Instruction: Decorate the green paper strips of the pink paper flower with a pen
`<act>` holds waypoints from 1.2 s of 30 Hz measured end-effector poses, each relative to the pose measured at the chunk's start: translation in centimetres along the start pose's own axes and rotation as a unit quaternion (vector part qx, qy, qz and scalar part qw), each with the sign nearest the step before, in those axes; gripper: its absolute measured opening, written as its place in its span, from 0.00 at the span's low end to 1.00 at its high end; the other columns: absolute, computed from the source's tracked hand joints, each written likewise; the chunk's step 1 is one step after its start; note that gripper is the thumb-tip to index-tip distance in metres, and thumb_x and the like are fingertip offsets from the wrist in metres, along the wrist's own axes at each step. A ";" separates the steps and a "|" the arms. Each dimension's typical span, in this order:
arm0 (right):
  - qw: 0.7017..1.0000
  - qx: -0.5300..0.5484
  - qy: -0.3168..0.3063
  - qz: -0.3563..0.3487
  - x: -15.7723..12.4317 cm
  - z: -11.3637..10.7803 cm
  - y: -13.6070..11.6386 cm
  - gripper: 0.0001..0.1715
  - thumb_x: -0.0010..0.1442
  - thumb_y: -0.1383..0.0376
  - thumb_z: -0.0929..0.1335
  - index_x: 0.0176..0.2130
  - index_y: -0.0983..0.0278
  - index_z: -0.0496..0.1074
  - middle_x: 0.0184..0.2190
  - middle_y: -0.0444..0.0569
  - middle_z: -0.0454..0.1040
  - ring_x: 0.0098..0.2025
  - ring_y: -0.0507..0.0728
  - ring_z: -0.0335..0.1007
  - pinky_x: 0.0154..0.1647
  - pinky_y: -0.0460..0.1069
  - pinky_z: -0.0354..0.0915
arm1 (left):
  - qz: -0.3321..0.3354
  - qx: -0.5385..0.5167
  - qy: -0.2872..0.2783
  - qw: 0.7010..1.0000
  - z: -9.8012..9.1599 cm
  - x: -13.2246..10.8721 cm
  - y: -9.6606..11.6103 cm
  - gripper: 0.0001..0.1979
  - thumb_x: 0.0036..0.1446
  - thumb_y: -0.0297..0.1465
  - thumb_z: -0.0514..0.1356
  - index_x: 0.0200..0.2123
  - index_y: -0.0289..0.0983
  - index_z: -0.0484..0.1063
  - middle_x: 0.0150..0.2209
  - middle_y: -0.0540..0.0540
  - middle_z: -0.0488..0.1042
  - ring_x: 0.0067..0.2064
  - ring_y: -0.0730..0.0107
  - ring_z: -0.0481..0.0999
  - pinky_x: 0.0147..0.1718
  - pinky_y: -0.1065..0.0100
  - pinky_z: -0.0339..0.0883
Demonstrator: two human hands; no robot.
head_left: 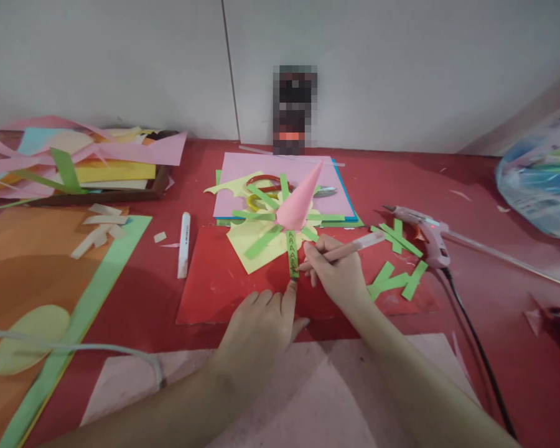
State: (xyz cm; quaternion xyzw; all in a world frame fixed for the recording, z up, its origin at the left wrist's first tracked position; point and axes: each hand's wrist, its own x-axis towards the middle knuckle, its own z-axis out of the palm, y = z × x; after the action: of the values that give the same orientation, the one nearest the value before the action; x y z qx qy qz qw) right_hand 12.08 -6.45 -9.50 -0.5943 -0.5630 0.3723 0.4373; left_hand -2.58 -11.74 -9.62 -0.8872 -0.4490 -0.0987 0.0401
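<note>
with the written strip (292,252) as the clock's centre, my right hand (338,264) sits at three, thumb and fingers pinching a pale pen (343,251) whose tip points at the strip's lower part; the tip is too small here to tell whether it touches. my left hand (261,314), at seven, grips nothing: the thumb stands apart and the index fingertip presses the strip's near end. the pink cone (299,202) leans at twelve, its base amid the green strips. if that fingertip slips, i judge the narrow strip would swing under the pen and the row of dark marks would stray. pushing too hard could crease the paper or tug it loose at the cone. fresh ink, if wet, could smear when my finger slides up. the scissors (326,191) lie behind the cone towards one, so a knock might tilt it against them. at two the glue gun (420,227) rests on the counter (485,218); its black cord (476,348) runs near my right forearm, and a careless elbow could drag it across the loose strips (386,280).
</note>
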 end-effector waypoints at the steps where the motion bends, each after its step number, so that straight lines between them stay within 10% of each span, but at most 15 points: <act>1: 1.000 0.003 0.001 0.002 0.0 0.0 0.0 0.20 0.58 0.61 0.64 0.18 0.60 0.56 0.07 0.37 0.61 0.21 0.53 0.73 0.21 0.43 0.62 | -0.001 0.000 -0.004 1.000 0.0 0.0 0.0 0.22 0.55 0.40 0.59 0.46 0.27 0.70 0.21 0.47 0.69 0.24 0.67 0.70 0.24 0.67 0.66; 36: 1.000 -0.008 0.002 0.001 0.0 -0.1 -0.2 0.19 0.57 0.62 0.64 0.18 0.60 0.55 0.07 0.37 0.60 0.21 0.53 0.73 0.22 0.44 0.63 | -0.002 -0.012 -0.021 1.000 -0.2 -0.1 0.1 0.22 0.57 0.38 0.57 0.47 0.26 0.68 0.22 0.47 0.69 0.25 0.65 0.70 0.25 0.65 0.65</act>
State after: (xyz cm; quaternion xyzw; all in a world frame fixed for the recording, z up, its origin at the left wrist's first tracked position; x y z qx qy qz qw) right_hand 12.12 -6.44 -9.27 -0.5987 -0.5647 0.3673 0.4333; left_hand -2.57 -11.89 -9.44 -0.8885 -0.4504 -0.0853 0.0194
